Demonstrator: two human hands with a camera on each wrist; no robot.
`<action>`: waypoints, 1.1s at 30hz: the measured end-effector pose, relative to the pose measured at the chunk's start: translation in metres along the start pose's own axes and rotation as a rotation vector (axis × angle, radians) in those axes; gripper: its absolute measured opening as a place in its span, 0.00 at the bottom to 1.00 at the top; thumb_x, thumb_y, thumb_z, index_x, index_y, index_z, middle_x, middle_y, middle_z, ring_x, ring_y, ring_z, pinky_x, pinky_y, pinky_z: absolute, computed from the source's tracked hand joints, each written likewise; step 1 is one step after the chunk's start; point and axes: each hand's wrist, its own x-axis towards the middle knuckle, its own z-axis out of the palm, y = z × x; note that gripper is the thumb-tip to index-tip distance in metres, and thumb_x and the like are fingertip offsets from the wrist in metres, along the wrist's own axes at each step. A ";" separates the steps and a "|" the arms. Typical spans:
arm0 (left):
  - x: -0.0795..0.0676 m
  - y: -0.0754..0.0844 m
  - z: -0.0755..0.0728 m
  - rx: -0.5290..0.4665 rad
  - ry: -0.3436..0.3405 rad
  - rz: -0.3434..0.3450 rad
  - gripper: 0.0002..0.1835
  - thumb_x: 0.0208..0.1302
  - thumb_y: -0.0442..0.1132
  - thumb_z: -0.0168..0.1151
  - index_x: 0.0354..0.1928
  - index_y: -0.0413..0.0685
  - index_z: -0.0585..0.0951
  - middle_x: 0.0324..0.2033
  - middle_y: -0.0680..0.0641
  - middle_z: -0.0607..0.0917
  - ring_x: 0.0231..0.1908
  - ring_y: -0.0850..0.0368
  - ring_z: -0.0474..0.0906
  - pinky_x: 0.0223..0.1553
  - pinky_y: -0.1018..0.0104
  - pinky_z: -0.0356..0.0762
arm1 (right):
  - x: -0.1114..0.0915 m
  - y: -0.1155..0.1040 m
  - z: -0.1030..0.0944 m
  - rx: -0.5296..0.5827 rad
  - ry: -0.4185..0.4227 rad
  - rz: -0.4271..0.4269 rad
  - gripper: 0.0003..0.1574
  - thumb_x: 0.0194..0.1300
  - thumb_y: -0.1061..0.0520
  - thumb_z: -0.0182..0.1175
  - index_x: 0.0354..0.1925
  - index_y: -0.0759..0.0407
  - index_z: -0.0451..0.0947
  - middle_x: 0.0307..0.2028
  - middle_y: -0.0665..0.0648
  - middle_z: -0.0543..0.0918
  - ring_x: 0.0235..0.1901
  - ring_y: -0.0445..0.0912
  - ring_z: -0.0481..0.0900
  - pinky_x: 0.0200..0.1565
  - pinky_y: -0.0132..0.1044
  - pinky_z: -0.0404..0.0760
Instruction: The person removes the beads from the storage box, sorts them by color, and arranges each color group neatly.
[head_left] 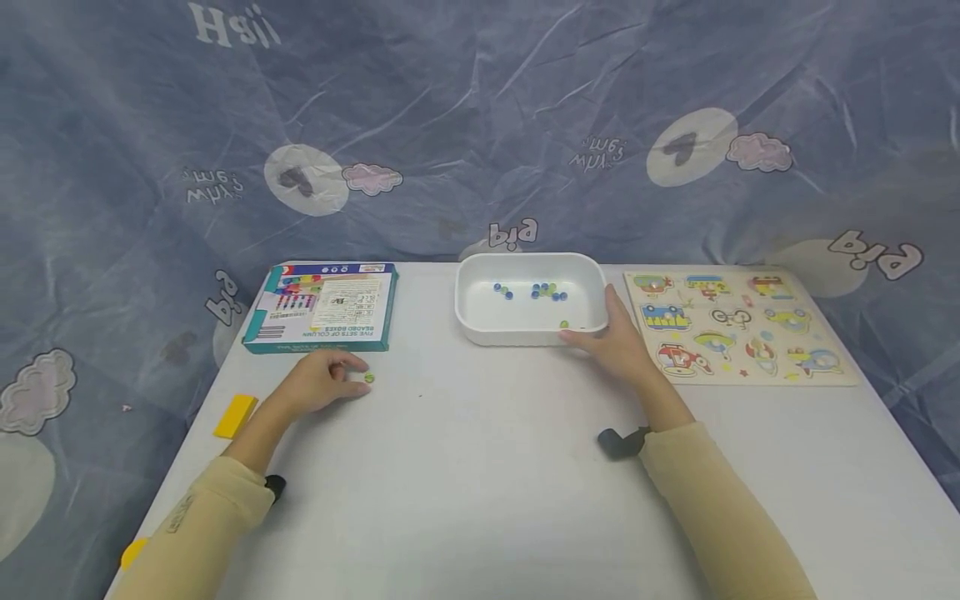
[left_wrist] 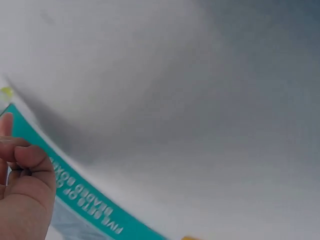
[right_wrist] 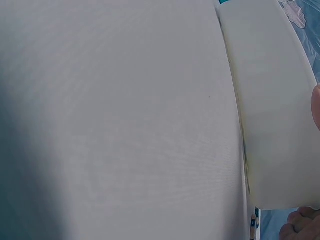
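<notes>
Left of the frame's centre, the left hand [head_left: 318,383] had thumb and forefinger slightly parted beside a green marble [head_left: 369,378], contact unclear; right of centre, the right hand [head_left: 620,346] gripped a white tray [head_left: 510,337], thumb spread.

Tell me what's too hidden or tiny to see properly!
- Head view: fine print on the flat teal-and-white cardboard box, too small to read.
- Head view: the round yellow-green bead is too small to tell whether the left hand touches it.
- Head view: the beige left sleeve hides part of the rounded yellow piece.
- Right wrist view: inside of the white plastic tray, hidden by its outer wall.
</notes>
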 end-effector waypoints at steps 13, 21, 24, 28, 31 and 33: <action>-0.020 0.074 0.003 -0.084 0.122 0.106 0.15 0.51 0.51 0.72 0.39 0.56 0.84 0.20 0.50 0.66 0.22 0.55 0.62 0.23 0.67 0.62 | -0.001 -0.001 -0.001 -0.018 0.011 -0.007 0.77 0.47 0.29 0.66 0.74 0.49 0.25 0.75 0.55 0.35 0.74 0.56 0.38 0.70 0.57 0.46; -0.006 0.132 0.032 -0.144 0.154 0.275 0.18 0.51 0.48 0.72 0.45 0.57 0.82 0.23 0.50 0.73 0.25 0.56 0.68 0.25 0.67 0.67 | -0.003 -0.003 0.000 -0.007 0.021 -0.023 0.77 0.47 0.30 0.67 0.74 0.51 0.26 0.75 0.56 0.36 0.74 0.55 0.37 0.71 0.55 0.44; 0.005 0.151 0.042 -0.170 0.179 0.326 0.18 0.51 0.46 0.72 0.45 0.56 0.81 0.25 0.51 0.74 0.27 0.57 0.68 0.27 0.66 0.68 | -0.004 -0.004 0.000 -0.010 0.017 -0.028 0.77 0.48 0.31 0.67 0.74 0.52 0.26 0.75 0.57 0.35 0.74 0.56 0.36 0.71 0.56 0.43; 0.019 0.173 0.055 -0.203 0.186 0.384 0.18 0.52 0.46 0.71 0.46 0.56 0.81 0.26 0.52 0.74 0.28 0.58 0.70 0.28 0.66 0.70 | -0.004 -0.003 0.001 -0.021 0.013 -0.008 0.77 0.47 0.29 0.66 0.74 0.49 0.25 0.75 0.55 0.35 0.74 0.55 0.36 0.71 0.56 0.43; 0.030 0.189 0.065 -0.227 0.179 0.431 0.18 0.54 0.47 0.70 0.47 0.56 0.81 0.27 0.51 0.75 0.28 0.58 0.70 0.28 0.67 0.71 | -0.003 -0.002 0.001 -0.027 0.016 -0.011 0.77 0.46 0.28 0.66 0.74 0.46 0.25 0.75 0.53 0.35 0.75 0.54 0.38 0.71 0.55 0.44; 0.039 0.198 0.070 -0.242 0.174 0.450 0.18 0.54 0.48 0.70 0.47 0.56 0.81 0.28 0.51 0.75 0.29 0.58 0.70 0.28 0.67 0.71 | -0.002 0.000 0.001 -0.028 0.016 -0.027 0.76 0.47 0.29 0.66 0.73 0.46 0.24 0.75 0.53 0.35 0.75 0.54 0.38 0.71 0.56 0.44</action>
